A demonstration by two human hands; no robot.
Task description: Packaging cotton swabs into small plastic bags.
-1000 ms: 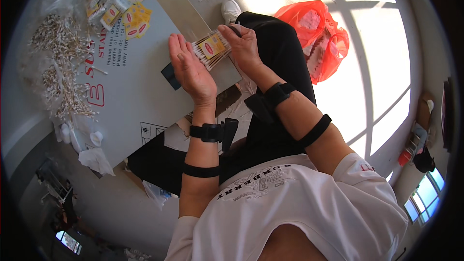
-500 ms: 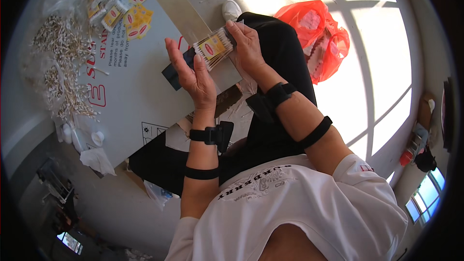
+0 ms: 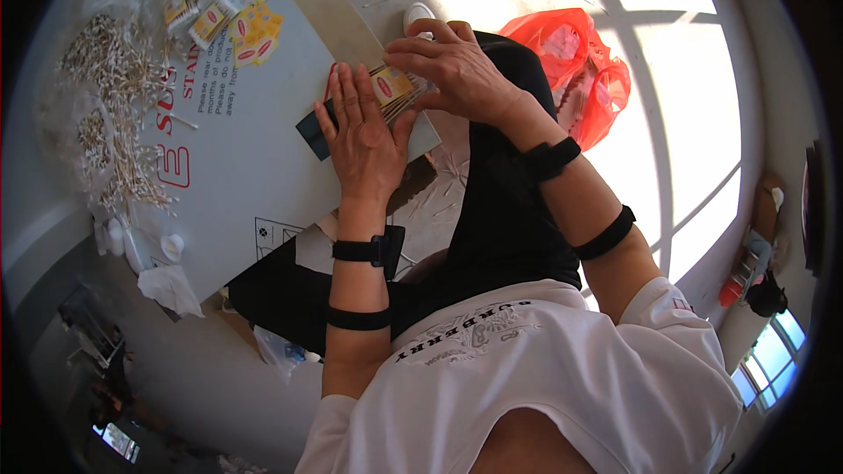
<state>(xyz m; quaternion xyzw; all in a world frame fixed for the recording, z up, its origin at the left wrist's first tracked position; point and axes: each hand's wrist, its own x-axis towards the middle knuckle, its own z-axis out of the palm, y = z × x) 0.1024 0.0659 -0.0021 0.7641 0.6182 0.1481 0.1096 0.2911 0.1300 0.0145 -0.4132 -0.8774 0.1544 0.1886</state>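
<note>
Your left hand (image 3: 364,136) is lying palm down with its fingers straight and slightly parted, covering the left end of the cotton swab pack (image 3: 392,86); that grip is open and closing on nothing, perhaps just steadying the pack. Your right hand (image 3: 465,79) is arching over the other end, fingers along the far edge and thumb near the right end; whether it is pinching anything, you are hiding. The pack is sitting near the worktop's (image 3: 237,167) right edge, probably for easy reach by both hands. A dark flat block (image 3: 312,133) is sticking out from under your left hand. Beyond, yellow label cards (image 3: 256,35) and finished-looking packs (image 3: 211,22) are lying near loose swabs (image 3: 105,61). The pack's yellow label is showing a red oval, its lettering too small to read. Large red characters and smaller dark print are running sideways across the worktop.
</note>
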